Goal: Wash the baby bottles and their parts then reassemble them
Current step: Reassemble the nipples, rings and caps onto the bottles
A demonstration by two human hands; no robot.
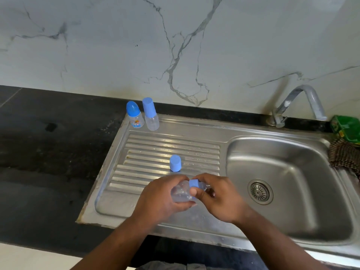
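clear bottle [180, 193] in left hand [161, 197], right hand [216, 197] fingers [194, 191] on blue collar [193, 183]

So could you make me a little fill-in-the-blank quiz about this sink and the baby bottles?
1. The left hand grips a clear plastic baby bottle while the right hand pinches its ____ screw ring.
2. ____ capped baby bottles stand at the back of the ribbed steel draining board.
3. A loose blue plastic cap stands on that board, to the ____ of the steel sink basin.
Missing words: blue; two; left.
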